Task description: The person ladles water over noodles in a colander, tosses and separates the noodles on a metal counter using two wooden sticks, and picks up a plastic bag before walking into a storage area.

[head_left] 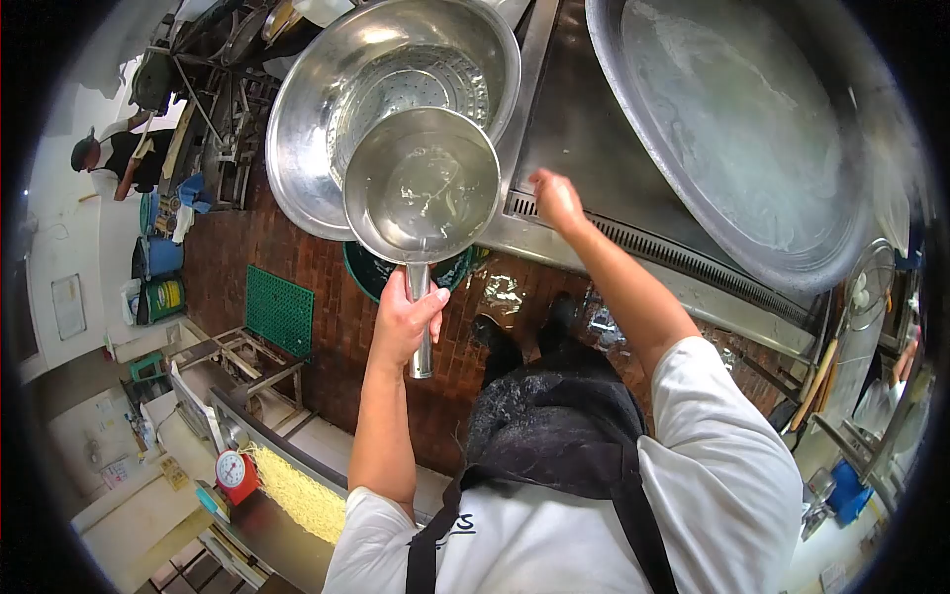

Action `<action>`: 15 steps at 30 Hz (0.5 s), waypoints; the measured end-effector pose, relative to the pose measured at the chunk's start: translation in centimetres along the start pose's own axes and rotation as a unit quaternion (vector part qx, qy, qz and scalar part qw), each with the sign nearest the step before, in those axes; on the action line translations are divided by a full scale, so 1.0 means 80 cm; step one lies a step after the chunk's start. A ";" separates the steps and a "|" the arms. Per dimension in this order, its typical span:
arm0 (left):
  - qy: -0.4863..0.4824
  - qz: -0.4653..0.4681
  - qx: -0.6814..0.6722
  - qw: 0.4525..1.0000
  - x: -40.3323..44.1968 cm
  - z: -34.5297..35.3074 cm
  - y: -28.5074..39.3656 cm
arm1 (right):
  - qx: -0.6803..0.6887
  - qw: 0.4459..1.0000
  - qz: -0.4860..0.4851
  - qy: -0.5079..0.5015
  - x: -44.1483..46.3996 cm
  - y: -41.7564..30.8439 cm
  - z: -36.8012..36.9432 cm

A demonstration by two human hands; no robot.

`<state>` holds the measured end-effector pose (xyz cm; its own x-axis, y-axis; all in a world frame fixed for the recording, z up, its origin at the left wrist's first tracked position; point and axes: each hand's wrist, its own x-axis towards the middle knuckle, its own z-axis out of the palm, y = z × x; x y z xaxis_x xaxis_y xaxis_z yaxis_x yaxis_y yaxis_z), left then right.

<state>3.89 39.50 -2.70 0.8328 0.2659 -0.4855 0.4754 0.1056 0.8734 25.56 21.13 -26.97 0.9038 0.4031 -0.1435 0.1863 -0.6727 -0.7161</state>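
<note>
My left hand (404,322) is wrapped round the tubular handle of a large metal dipper (470,188). Clear liquid shows in its round bowl. Behind and partly under the dipper is a wide metal basin (305,148) with a perforated, wet-looking bottom. My right hand (559,201) hovers over the steel stove top (564,129), its fingers curled in and slightly blurred, nothing visible in them. To its right a very large wok (683,198) holds cloudy, steaming liquid.
A slotted grate (683,252) runs along the stove edge. A dark green tub (368,277) stands below the basin on the wet brick floor (346,386). At lower left are a red scale (236,475) and yellow noodles (292,490). Another person (148,158) is at far left.
</note>
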 end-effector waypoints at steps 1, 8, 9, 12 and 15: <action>-0.001 0.002 0.001 1.000 0.003 0.001 0.000 | -0.019 0.999 -0.007 0.033 0.019 0.016 -0.010; 0.003 0.004 0.040 0.999 0.018 0.003 0.009 | -0.097 0.984 -0.115 0.097 0.075 0.113 0.019; 0.004 0.002 0.044 0.999 0.019 0.003 0.011 | -0.044 0.988 -0.146 0.032 0.064 0.109 0.030; 0.007 0.006 0.074 0.997 0.029 0.003 0.017 | -0.034 0.957 -0.243 -0.153 -0.012 0.043 0.027; 0.007 0.001 0.115 0.993 0.041 0.004 0.019 | 0.032 0.976 -0.143 -0.158 -0.025 0.003 -0.003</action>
<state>7.46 40.22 -2.99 0.8305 0.2793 -0.4819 0.5275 -0.1165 0.8415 23.88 20.00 -26.69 0.6515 0.7478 -0.1277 0.3806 -0.4678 -0.7977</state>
